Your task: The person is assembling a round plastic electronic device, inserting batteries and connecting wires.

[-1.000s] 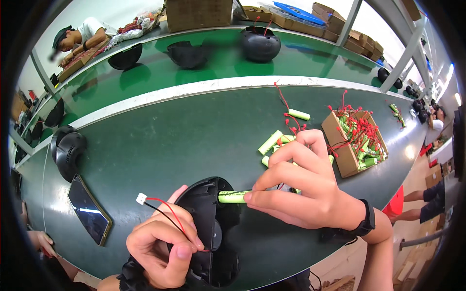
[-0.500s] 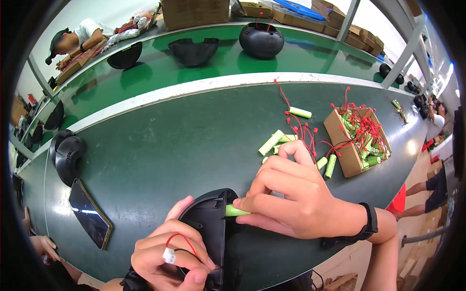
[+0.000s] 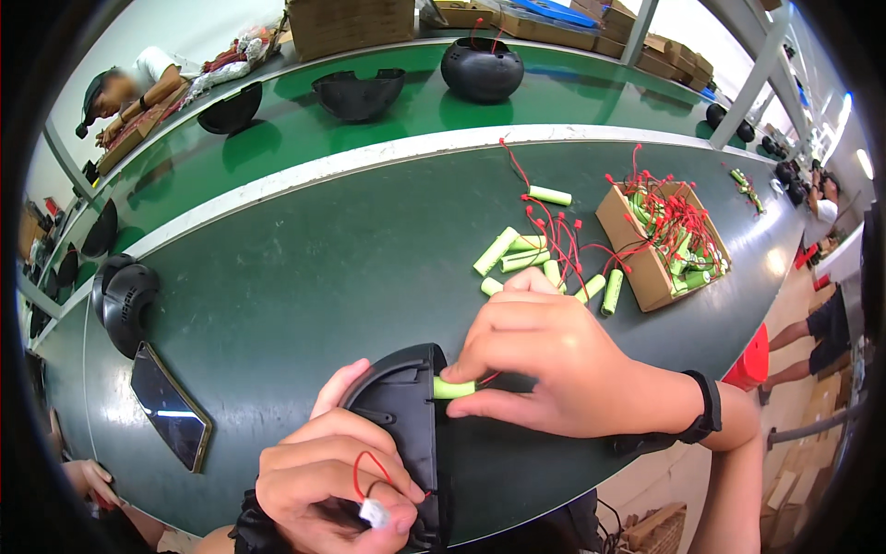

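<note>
Cardboard box [image 3: 646,263] of wired green cells, phone [image 3: 166,415], black shells [image 3: 358,92] behind.

The right hand [image 3: 563,365] has carried the green battery [image 3: 454,388] down from above the black shell [image 3: 401,406] to its edge at about 3 o'clock — seemingly into a slot. The left hand [image 3: 323,480] has drawn the white connector [image 3: 374,513] from 10 o'clock in against the shell.

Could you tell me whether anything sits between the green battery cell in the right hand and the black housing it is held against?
Nothing visible does: the green battery cell in the right hand already meets the black housing.
</note>
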A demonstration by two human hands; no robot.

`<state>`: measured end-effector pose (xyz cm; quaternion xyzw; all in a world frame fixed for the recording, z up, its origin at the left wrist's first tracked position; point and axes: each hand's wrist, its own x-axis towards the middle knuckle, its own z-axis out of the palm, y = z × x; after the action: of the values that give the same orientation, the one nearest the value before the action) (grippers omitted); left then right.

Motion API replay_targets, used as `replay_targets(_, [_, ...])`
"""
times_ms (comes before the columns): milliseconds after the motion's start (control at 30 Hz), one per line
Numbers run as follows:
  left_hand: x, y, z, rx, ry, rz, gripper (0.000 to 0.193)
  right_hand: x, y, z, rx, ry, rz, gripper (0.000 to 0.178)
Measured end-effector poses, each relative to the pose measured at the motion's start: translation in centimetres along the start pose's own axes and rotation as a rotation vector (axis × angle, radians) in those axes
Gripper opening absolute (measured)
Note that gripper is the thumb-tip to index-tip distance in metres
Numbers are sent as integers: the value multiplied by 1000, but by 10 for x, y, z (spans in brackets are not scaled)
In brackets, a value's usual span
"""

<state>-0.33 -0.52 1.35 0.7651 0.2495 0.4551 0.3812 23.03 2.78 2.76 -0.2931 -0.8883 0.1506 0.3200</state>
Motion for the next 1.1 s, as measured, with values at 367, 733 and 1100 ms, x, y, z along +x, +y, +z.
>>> replay_targets(367, [4, 4, 7, 0, 51, 8, 17, -1, 2, 2, 64, -15, 41, 38])
replay_targets(733, [3, -4, -5, -48, -89, 48, 14, 6, 18, -4, 470, -307, 101, 56])
replay_targets(1100, [6, 14, 4, 144, -142, 15, 12, -3, 10, 10, 428, -19, -15, 44])
